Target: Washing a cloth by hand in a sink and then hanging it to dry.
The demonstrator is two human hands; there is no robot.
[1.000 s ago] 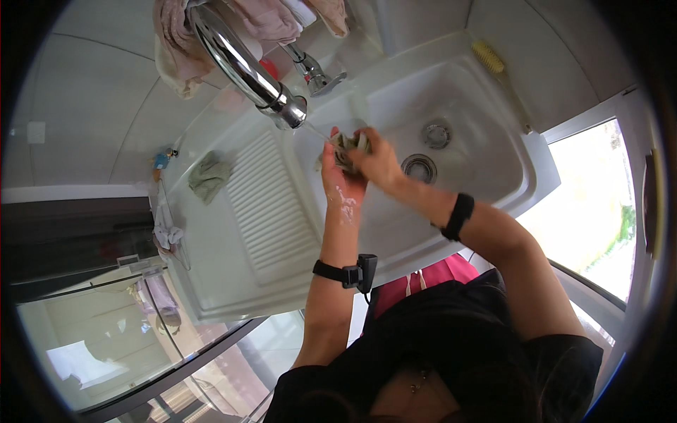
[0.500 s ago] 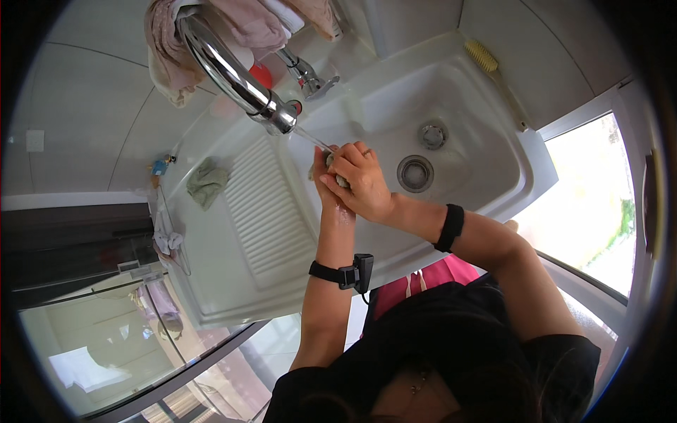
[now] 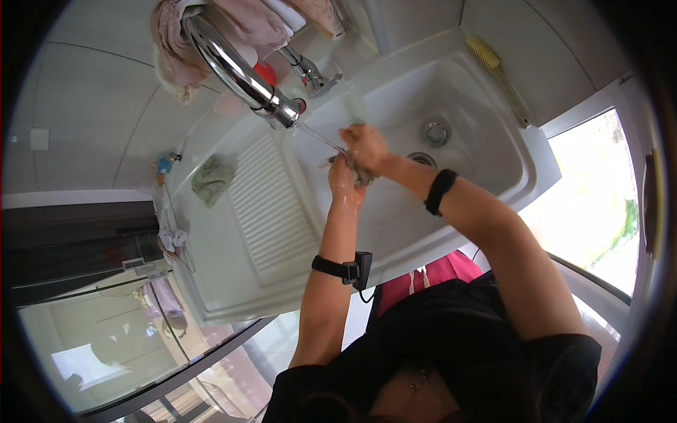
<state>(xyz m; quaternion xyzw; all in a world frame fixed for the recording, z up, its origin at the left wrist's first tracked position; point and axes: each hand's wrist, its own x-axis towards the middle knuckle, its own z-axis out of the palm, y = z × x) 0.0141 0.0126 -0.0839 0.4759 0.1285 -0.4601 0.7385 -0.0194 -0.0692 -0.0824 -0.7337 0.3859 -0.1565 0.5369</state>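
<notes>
Over the sink basin (image 3: 395, 92), a wet grey-green cloth (image 3: 364, 175) is bunched between my two hands. My left hand (image 3: 343, 180) is closed on it from below, with wet, sudsy skin at the wrist. Slightly blurred, my right hand (image 3: 367, 146) is curled in a fist against the cloth's upper side; its fingertips are hidden. A thin stream of water runs from the chrome faucet (image 3: 278, 111) down onto the cloth and my left hand.
A ribbed washboard (image 3: 264, 204) lies left of the basin, with another green cloth (image 3: 211, 181) beyond it. Pink towels (image 3: 247, 25) hang behind the faucet. A yellow brush (image 3: 497, 70) rests along the right rim. Two drains, one the upper drain (image 3: 434, 132), sit in the basin.
My hands have moved slightly right and apart from their tight clasp. The right has turned into a fist, and more of the cloth shows, spread out below it.
</notes>
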